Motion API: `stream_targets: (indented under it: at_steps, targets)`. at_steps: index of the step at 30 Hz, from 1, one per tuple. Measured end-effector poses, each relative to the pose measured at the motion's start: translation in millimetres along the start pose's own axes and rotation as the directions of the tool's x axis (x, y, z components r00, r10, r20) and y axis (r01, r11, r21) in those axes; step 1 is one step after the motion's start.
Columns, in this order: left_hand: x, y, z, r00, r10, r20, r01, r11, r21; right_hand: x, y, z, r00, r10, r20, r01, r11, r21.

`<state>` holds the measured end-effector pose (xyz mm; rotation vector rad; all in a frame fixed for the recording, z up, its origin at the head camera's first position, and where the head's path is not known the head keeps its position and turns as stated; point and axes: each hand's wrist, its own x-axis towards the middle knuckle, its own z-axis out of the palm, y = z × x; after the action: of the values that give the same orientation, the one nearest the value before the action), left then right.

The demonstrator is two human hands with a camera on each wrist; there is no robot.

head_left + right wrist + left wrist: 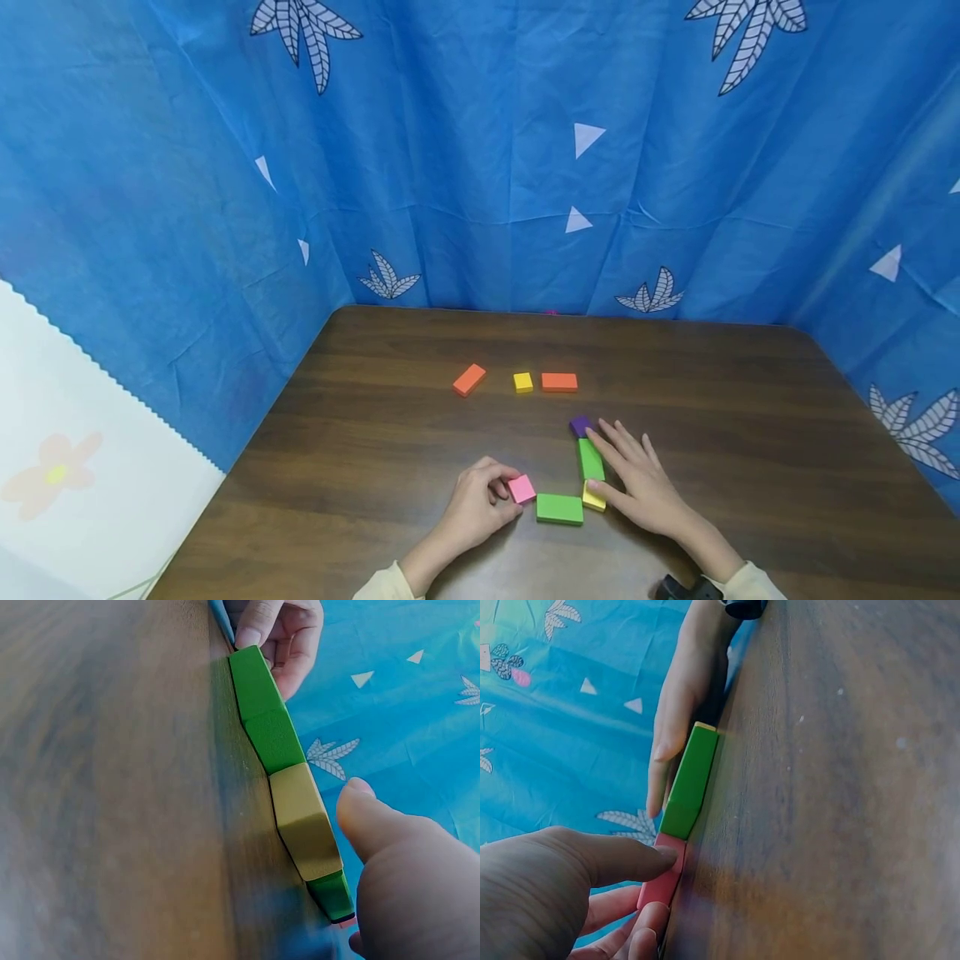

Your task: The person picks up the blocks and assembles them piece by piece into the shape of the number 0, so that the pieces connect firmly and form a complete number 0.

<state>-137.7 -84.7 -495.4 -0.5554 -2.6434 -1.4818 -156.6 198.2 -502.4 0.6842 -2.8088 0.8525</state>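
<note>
My left hand (476, 507) pinches a pink block (522, 489) between thumb and fingers, near the left end of a green block (559, 509). In the left wrist view, the pink block (662, 876) lies against the end of that green block. A light yellow block (593, 498) sits at its right end, followed by another green block (591, 460) and a purple block (579, 427) leading away from me. My right hand (639, 483) is spread beside this column, its index fingertip by the purple block and its thumb by the light yellow one.
Farther back on the brown wooden table (360, 433) lie a tilted orange block (469, 380), a small yellow block (522, 382) and another orange block (559, 382). A blue patterned curtain (465, 167) hangs behind the table and along its sides.
</note>
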Motion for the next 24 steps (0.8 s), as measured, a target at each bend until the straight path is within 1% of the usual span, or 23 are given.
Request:
stream_targets:
  at_steps: [3,5,9,12,14,16,18,19,21,23,24]
  targets:
    - [-0.2,-0.1,-1.8,1.0,-0.008,0.012,0.008,1.0,-0.003,-0.1,-1.1,0.7,1.0,0.006,0.01,-0.006,1.0,-0.006]
    - [0.1,0.8,-3.9,0.999,-0.019,0.033,0.02,1.0,-0.014,0.0,-1.3,0.8,1.0,0.011,0.015,-0.011,1.0,-0.015]
    - [1.8,5.8,-12.5,0.993,-0.046,0.107,0.048,0.999,-0.021,-0.4,-1.0,1.0,1.0,0.019,0.023,-0.019,0.999,-0.031]
    - [4.3,11.5,-21.5,0.987,-0.059,0.151,0.06,0.998,-0.001,-1.6,-0.1,1.4,1.0,0.02,0.022,-0.019,0.999,-0.039]
    - [7.7,12.1,-27.9,0.988,-0.059,0.141,0.057,0.998,0.02,-1.5,0.1,1.3,1.0,0.019,0.023,-0.017,0.999,-0.045]
    - [13.8,10.2,-34.6,0.994,-0.064,0.093,0.06,0.997,0.044,-0.9,0.0,0.9,1.0,0.016,0.023,-0.015,0.999,-0.048]
    - [23.5,4.6,-41.1,0.997,-0.077,0.018,0.075,0.994,0.076,0.0,-0.1,0.6,1.0,0.017,0.023,-0.016,0.999,-0.048]
    - [29.0,1.8,-44.7,0.996,-0.083,-0.028,0.085,0.992,0.091,0.4,-0.2,0.1,1.0,0.018,0.023,-0.017,0.999,-0.048]
    - [42.3,-3.9,-52.1,0.986,-0.12,-0.116,0.133,0.985,0.112,1.0,-0.6,-0.4,1.0,0.019,0.023,-0.017,0.999,-0.046]
    - [56.2,-10.7,-58.5,0.969,-0.161,-0.19,0.185,0.975,0.12,1.2,-0.8,-0.3,1.0,0.02,0.022,-0.019,0.999,-0.046]
    - [63.1,-14.3,-61.5,0.959,-0.183,-0.217,0.212,0.97,0.117,1.3,-1.1,-0.2,1.0,0.02,0.023,-0.019,0.999,-0.046]
